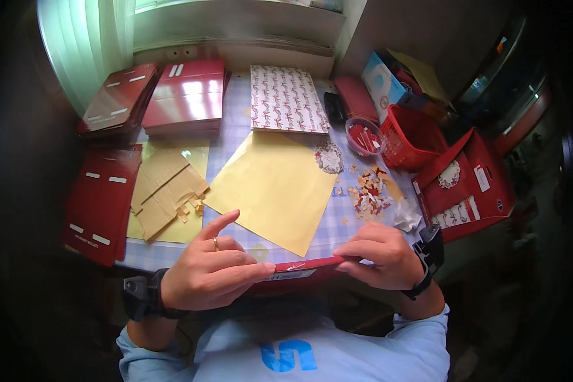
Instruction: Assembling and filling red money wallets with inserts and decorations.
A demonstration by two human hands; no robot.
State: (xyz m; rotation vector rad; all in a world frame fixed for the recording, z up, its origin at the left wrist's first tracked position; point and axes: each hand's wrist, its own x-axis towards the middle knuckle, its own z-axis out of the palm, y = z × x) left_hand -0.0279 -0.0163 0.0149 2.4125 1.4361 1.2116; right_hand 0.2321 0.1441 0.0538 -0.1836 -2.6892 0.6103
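A red card piece [322,273] with a barcode label [289,275] is held edge-up at the table's front edge, close to my body. My left hand [215,267] grips its left end, index finger raised and apart from the card. Around the right end, the thumb and fingers of my right hand [379,255] pinch the edge. Just beyond the hands lies a yellow paper sheet [277,196], turned cornerwise. A round floral paper cutout [329,157] rests at its right corner. Most of the red card's lower face is hidden or dark.
Stacks of red printed card [184,100] stand at the back left, with more red cards [100,200] nearer. Tan card strips [167,191] lie left. Patterned paper [286,98], a tub of scraps [364,136], a red basket [406,143], paper bits [372,191] and a red folder [463,191] are beyond.
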